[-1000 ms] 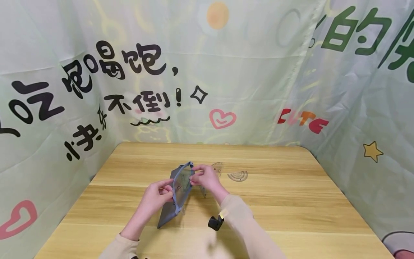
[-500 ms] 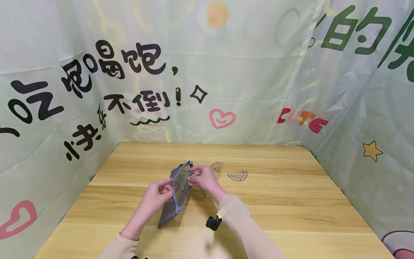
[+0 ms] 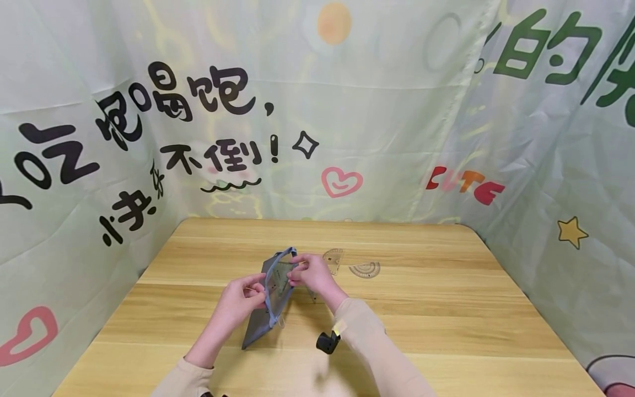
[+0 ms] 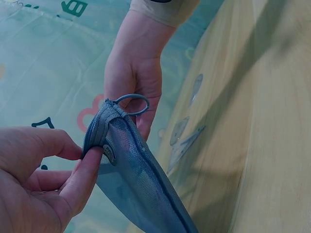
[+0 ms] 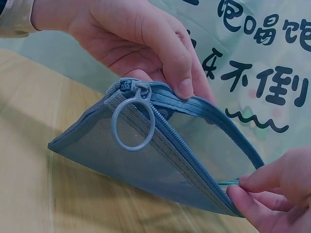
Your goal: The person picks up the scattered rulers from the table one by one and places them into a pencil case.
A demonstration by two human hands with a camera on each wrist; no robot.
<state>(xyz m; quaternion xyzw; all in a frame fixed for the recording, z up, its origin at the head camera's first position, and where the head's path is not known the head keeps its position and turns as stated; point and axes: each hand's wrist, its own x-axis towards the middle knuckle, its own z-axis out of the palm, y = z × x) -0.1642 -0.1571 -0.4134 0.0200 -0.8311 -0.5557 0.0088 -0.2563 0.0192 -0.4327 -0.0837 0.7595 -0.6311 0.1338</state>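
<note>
Pale green fabric backdrop (image 3: 397, 110) with black and green lettering, pink hearts and a yellow star hangs round a light wood-grain table (image 3: 436, 331). Above that table, between the fingers of both hands, is a blue-grey mesh zip pouch (image 5: 146, 170), tilted, its mouth parted toward the right fingers. The left hand (image 3: 240, 298) pinches one side of the rim between thumb and forefinger. Across the mouth, the right hand (image 3: 316, 274) has thumb and fingers pinched round a thin teal strip (image 5: 226, 183) just at the rim; what it belongs to cannot be told. A grey-blue ring pull (image 5: 131, 147) dangles from the zip, just beside the left fingers. Beyond the right fingers lie two clear protractors (image 3: 366, 271), and beneath them a clear pointed plastic piece (image 4: 185, 145), partly hidden in the head view. Behind the right fingers, a small black device (image 3: 327, 342) sits at the beige sleeve (image 3: 364, 331)
</note>
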